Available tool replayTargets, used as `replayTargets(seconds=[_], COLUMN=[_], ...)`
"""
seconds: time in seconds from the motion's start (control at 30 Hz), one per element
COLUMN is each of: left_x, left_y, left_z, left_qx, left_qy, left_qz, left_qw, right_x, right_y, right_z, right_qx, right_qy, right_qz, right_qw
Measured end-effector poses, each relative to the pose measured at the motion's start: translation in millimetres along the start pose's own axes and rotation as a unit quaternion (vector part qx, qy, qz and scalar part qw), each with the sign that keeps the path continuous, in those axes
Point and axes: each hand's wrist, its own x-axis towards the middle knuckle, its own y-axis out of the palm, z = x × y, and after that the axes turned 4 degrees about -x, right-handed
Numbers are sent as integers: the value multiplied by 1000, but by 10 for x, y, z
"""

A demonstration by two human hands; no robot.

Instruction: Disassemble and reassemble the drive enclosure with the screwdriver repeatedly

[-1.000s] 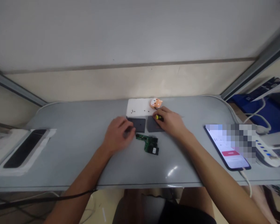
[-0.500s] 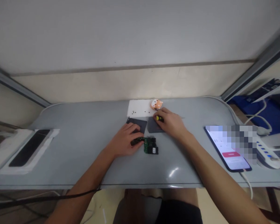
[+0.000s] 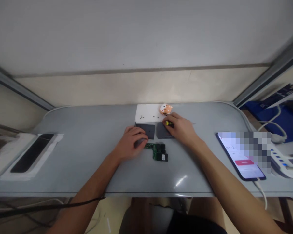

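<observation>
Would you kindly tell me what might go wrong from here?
The tiny screws lie loose on the white sheet, so a nudge might scatter them. The green circuit board lies bare by the left hand, which could knock it. The right hand holds a yellow-ended screwdriver by a dark plate; slipping might scratch it.

The right hand [image 3: 182, 128] grips a yellow-ended black screwdriver [image 3: 169, 123] over a dark grey case [image 3: 162, 132].
Left of that grip, the left hand [image 3: 132, 142] curls over a dark flat plate's [image 3: 150, 130] edge; whether it holds anything is unclear. A green circuit board [image 3: 157, 151] lies by its thumb, small screws [image 3: 141, 117] dot a white sheet [image 3: 147, 110] beyond both hands, and a lit smartphone [image 3: 244, 162] rests well right of the grip.
</observation>
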Motion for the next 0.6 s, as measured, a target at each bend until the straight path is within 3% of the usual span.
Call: replayTargets(seconds=[0.47, 0.6], left_x=[30, 36], left_y=[64, 62], left_z=[24, 55], left_qx=[-10, -17], left_qy=[-26, -29], left_qz=[-30, -114], left_qw=[999, 993], right_x=[20, 12], right_y=[102, 41], right_z=[-15, -7], right_qx=[-1, 3], right_qy=[-15, -18], right_qz=[-30, -26], right_qw=[999, 999])
